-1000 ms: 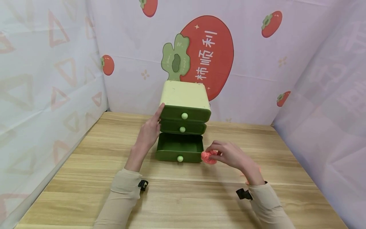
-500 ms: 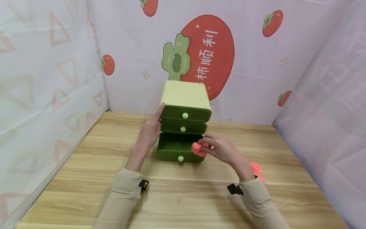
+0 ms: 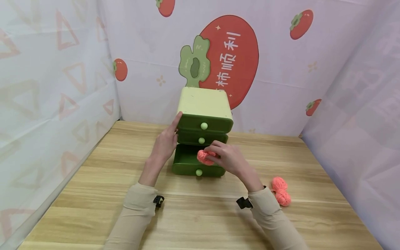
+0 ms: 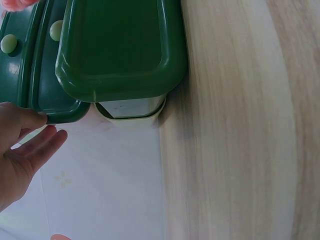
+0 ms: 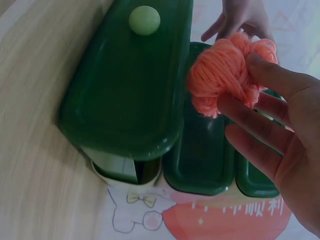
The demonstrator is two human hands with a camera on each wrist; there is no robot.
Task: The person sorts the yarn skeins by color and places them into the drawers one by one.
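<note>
My right hand (image 3: 229, 158) pinches a coral skein of yarn (image 3: 204, 157) between thumb and fingers, over the pulled-out bottom drawer (image 3: 184, 169). In the right wrist view the yarn (image 5: 220, 70) is a knotted bundle of strands, raised in front of the drawer fronts. The drawer belongs to a small cabinet (image 3: 204, 100) with a cream top and green fronts. My left hand (image 3: 164, 144) touches the cabinet's left side, index finger extended to the upper front corner. In the left wrist view the left thumb (image 4: 32, 119) meets a drawer front's edge, with straight fingers beside it.
Another coral yarn skein (image 3: 280, 191), pinched at its middle, lies on the wooden table (image 3: 200, 215) to the right, near the right forearm. A printed backdrop (image 3: 140, 93) stands behind the cabinet, with cloth walls on both sides. The top and middle drawers (image 3: 215, 138) are in.
My right hand has carried the yarn leftward and up from beside the bottom drawer to over it. The second skein has come into view from behind the right arm. My left hand stays put.
</note>
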